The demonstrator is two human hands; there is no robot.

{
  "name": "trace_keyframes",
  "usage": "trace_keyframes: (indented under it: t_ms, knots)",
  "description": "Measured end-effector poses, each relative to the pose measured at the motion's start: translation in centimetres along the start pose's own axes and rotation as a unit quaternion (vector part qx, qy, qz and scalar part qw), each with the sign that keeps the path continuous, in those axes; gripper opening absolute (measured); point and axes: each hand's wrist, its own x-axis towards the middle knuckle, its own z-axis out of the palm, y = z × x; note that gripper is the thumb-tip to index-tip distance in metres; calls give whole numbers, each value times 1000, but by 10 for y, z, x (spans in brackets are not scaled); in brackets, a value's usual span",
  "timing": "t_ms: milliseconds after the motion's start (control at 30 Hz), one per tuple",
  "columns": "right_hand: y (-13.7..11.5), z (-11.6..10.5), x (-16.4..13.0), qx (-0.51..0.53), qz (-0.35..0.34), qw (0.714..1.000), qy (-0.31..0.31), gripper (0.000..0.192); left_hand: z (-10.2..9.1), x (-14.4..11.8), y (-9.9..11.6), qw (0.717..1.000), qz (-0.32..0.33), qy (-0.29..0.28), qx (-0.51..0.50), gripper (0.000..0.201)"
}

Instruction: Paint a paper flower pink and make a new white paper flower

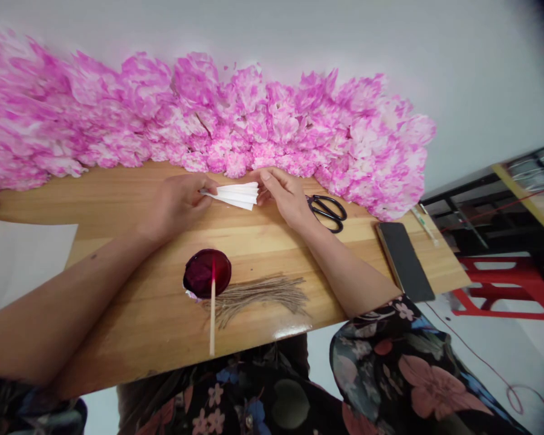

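Note:
A pleated white paper fan point(236, 195) is held above the wooden table, its narrow end pinched between the thumb and fingers of my left hand point(176, 202). At the fan's wide end is my right hand point(283, 196), thumb on top and fingers curled behind the pleats; whether it grips the edge or only touches it is hard to see. Nearer to me stands a small bowl of dark red liquid point(207, 272) with a thin wooden stick point(213, 317) leaning over its rim, the tip stained pink. Beside it lies a bundle of brown twine strands point(263, 296).
Pink and white paper flowers point(254, 121) are piled along the table's back. Black-handled scissors point(329, 212) lie by my right wrist, and a phone point(405, 260) rests near the right edge. White paper point(22, 260) is at the left. A red stool point(508, 287) stands beyond the table.

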Motion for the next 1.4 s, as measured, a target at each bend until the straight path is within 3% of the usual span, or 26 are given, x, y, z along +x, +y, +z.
trace_keyframes:
  t_ms: [533,700,833,1067,1400]
  knots:
    - [10,0,5,-28,-6,999,20,25,7,-2,-9,999,35,3,-11,9]
    - [10,-6,7,-43,-16,998,51,25,5,-1,-7,999,35,7,3,13]
    - [0,-8,3,-76,-66,993,66,28,5,-1,-7,1000,27,-4,8,12]
    - [0,-6,4,-163,-122,979,10,21,5,-2,-7,999,33,3,-1,13]
    - [4,-7,7,-186,-94,978,4,12,6,-2,-10,999,43,9,9,14]
